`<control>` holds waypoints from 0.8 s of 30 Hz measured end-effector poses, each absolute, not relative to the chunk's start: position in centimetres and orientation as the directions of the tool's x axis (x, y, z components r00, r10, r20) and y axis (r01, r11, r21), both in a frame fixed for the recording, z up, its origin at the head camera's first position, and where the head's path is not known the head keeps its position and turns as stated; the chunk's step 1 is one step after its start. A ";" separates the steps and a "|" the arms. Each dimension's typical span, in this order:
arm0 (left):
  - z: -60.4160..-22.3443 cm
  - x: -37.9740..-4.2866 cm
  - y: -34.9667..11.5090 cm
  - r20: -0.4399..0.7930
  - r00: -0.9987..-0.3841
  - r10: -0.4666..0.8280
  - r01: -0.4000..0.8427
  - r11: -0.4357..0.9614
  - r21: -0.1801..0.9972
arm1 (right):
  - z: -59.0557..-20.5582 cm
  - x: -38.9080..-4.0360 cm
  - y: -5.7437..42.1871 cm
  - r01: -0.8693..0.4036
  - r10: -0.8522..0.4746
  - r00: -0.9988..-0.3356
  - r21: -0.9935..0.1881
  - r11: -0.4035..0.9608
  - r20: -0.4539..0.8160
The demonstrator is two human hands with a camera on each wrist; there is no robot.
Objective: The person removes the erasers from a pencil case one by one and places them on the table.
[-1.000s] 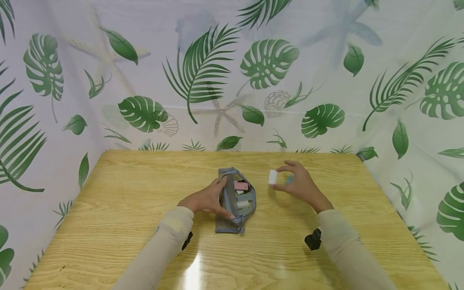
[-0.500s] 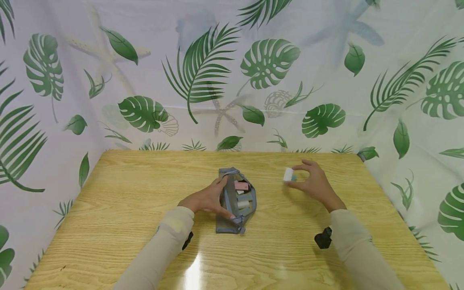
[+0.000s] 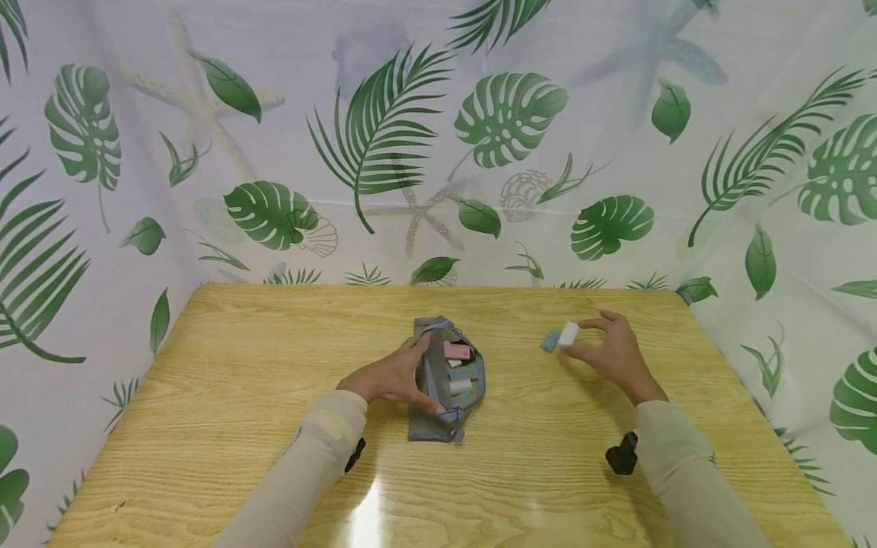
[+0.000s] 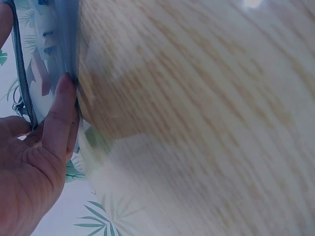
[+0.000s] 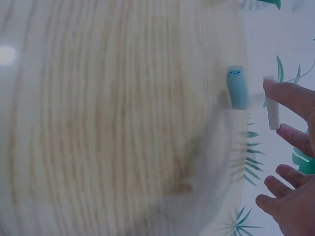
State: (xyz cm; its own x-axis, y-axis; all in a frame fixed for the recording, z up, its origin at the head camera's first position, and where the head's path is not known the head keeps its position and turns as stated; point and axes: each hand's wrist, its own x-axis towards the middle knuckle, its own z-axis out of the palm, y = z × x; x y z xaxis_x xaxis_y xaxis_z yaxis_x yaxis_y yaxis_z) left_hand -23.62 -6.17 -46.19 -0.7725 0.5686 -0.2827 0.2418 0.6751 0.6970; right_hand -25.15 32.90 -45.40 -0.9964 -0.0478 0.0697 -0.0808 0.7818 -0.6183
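Observation:
My right hand [image 3: 612,354] pinches a small white block [image 3: 569,333], like an eraser, between thumb and fingertips, above the right of the table. Just left of it lies a blue block [image 3: 550,340]; the right wrist view shows a small face at one end of this blue block [image 5: 237,88]. My left hand [image 3: 393,373] holds the unzipped grey-blue mesh pouch [image 3: 426,430] by its near side, thumb and fingers spread along the opening. Inside the pouch show a pink block [image 3: 456,351], a white piece [image 3: 461,386] and bluish pieces, partly hidden by the rim.
The wooden table [image 3: 274,327] reaches back to a white curtain [image 3: 384,251] printed with green leaves, which also closes off both sides. Dark wrist mounts sit under both sleeves.
My right hand has moved right with the white block, past the blue block, which now shows fully on its left. My left hand and the pouch have stayed put.

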 end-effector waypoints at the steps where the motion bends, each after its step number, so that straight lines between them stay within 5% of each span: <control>1: -46.2 -23.6 -6.2 -0.283 -0.772 0.569 0.244 0.676 0.695 | -45.6 -25.2 33.1 -0.075 -0.045 -0.997 -0.616 0.784 0.065; 24: -46.3 -23.7 -6.1 -0.281 -0.776 0.564 0.246 0.682 0.689 | -48.2 -24.9 34.3 -0.039 -0.031 -0.999 -0.596 0.802 0.023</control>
State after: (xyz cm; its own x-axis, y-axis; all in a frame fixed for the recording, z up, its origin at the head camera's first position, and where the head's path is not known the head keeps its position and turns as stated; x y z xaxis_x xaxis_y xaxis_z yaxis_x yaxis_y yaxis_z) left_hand -23.68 -6.07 -46.26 -0.7764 0.5643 -0.2807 0.2463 0.6815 0.6891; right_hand -24.94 34.30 -48.23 -0.9993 -0.0314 0.0226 -0.0387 0.8017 -0.5965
